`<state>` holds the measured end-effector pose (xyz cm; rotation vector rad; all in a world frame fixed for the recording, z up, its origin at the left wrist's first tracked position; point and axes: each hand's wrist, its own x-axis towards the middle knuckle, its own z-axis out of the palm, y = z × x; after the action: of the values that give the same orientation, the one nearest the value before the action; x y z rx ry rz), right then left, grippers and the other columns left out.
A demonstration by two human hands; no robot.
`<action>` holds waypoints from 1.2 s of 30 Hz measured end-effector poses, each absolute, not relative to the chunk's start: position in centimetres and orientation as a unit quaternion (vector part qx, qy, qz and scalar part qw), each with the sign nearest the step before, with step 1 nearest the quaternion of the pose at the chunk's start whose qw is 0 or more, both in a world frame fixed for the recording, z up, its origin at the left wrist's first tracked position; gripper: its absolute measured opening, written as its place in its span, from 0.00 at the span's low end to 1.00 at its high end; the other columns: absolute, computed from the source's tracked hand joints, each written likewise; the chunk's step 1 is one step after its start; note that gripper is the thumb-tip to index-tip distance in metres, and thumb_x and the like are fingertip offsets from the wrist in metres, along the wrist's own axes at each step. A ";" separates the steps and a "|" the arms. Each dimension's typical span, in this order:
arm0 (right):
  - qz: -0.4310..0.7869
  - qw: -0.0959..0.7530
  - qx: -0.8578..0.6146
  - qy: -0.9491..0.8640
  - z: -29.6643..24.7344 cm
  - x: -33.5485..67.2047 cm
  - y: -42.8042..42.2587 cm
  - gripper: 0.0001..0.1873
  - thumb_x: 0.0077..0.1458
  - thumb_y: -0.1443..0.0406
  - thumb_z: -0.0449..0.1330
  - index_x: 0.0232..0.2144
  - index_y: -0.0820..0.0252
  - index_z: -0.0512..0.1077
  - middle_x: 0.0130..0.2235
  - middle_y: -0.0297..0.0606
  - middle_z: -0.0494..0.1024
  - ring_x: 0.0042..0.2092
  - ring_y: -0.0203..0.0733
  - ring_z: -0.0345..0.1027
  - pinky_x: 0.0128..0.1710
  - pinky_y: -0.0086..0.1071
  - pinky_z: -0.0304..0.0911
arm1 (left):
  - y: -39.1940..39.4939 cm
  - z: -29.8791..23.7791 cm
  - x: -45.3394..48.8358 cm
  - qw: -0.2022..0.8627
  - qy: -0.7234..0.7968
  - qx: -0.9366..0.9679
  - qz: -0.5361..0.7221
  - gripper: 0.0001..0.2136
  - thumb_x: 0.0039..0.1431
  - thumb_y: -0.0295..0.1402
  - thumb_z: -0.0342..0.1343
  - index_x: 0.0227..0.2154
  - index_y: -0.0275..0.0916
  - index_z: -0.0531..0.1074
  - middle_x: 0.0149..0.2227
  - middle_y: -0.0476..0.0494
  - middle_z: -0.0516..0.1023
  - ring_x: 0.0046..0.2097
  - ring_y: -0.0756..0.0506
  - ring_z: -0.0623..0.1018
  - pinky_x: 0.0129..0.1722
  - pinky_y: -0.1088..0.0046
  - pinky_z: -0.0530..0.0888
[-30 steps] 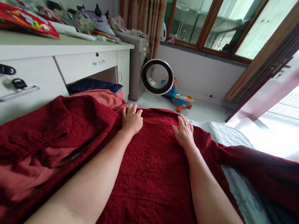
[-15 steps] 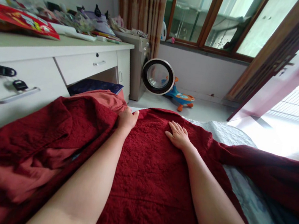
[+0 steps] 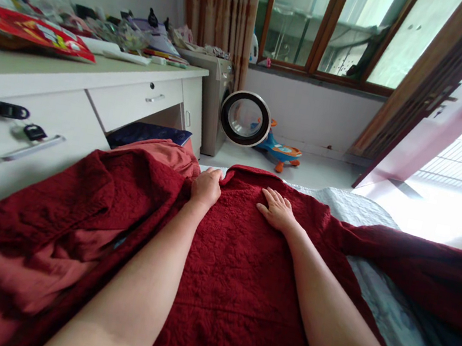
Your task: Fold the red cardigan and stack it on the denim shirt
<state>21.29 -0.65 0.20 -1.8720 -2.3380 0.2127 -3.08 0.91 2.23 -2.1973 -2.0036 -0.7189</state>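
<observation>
While the red blanket [image 3: 240,270] lies over the bed [image 3: 342,201], both hands rest near its far edge. The left hand [image 3: 206,186] is curled, with its fingers closed on a fold of the blanket right at that edge. The right hand [image 3: 277,210] lies flat on top of the blanket, just beside the left one, with its fingers spread apart and nothing in its grip. On the left the blanket is all bunched up in a big heap, and the heap pushes against the front of a white desk. A drawer [image 3: 134,102] sits above it, and a dark key [image 3: 7,110] hangs beside a silver handle [image 3: 27,148]. The surface [image 3: 52,70] of the desk is full of stuff, with a red packet [image 3: 36,31] at the near end. A dark blue thing [image 3: 148,133] sits in the gap under the desk, close to the left hand. Past the far edge of the bed stands a washing machine [image 3: 217,84] with its round door [image 3: 244,119] swung open, and a small toy car [image 3: 280,149] is parked beside it. The floor [image 3: 325,172] there is bare up to the wall under the window [image 3: 329,23]. On the right the blanket ends and the grey sheet [image 3: 376,288] shows, with another long red fold lying across it. A big door [image 3: 448,110] stands open on that side, with bright light behind it.
</observation>
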 end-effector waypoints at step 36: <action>0.063 0.066 -0.624 -0.776 0.2 21.3 -0.6 0.34 0.64 0.48 0.44 0.67 0.54 0.49 0.70 0.38 0.47 0.69 0.49 0.39 0.66 0.50 0.39 | 0.0 6.7 -3.5 0.048 -0.723 -0.632 -0.275 0.15 0.61 0.25 0.45 0.45 0.43 0.74 0.43 0.41 0.78 0.46 0.41 0.78 0.42 0.67 0.72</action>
<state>21.27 -0.63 0.16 -1.8809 -2.3418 0.1899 -3.48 0.02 6.72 -1.9264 -2.2061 -0.8373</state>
